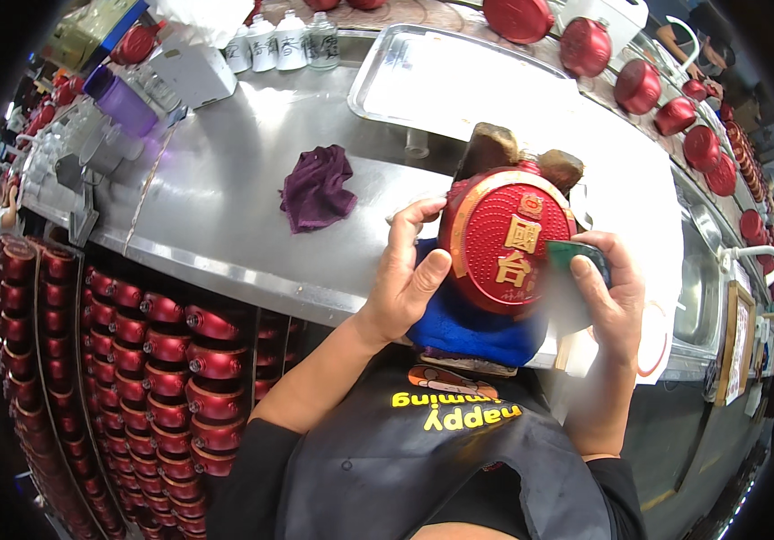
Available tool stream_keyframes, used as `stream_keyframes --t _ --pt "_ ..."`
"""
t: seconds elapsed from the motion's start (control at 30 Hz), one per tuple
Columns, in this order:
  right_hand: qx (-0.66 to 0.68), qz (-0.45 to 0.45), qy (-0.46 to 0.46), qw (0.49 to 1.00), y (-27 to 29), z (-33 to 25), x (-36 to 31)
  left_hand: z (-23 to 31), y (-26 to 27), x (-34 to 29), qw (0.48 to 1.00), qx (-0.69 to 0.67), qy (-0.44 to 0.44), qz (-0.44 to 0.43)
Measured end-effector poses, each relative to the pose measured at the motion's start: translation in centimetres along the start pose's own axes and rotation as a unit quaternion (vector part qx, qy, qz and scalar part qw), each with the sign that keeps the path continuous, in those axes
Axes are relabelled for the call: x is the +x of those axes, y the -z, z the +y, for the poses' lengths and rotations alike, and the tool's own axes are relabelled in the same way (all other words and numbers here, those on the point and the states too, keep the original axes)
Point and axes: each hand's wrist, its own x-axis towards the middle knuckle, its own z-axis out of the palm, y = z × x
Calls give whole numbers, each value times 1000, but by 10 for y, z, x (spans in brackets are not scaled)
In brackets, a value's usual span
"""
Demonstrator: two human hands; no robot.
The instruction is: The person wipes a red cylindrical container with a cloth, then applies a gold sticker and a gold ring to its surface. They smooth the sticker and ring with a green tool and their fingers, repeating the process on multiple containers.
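Observation:
A round red bottle [498,261] with a dotted face, gold raised characters and a gold band lies tilted on a blue cloth pad [477,330] in front of me. My left hand [412,277] grips its left edge, fingers curled at the rim and thumb raised off the face. At the right side of the bottle, my right hand [615,286] pinches a flat dark-green piece [575,253] between thumb and fingers against the face. Its exact kind I cannot make out. Two worn brown blocks [494,144] stand behind the bottle, beside its neck.
A crumpled purple cloth [317,187] lies on the steel table [234,171]. Behind are a metal tray [374,112], several labelled bottles [291,43] and a purple cup [121,103]. Red bottles [585,47] line the far right; racks of them [211,360] fill the lower left. A sink [700,270] is right.

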Motion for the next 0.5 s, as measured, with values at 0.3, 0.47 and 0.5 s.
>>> stream_keyframes --t 0.3,0.47,0.5 --pt "5 -24 49 998 6 7 -4 -3 -2 -1 1000 -4 10 -1" --pt "-75 -38 151 985 8 5 4 -5 -2 -3 999 -19 27 0" --pt "-84 -45 183 979 9 5 5 -6 -3 -3 999 -21 27 3"
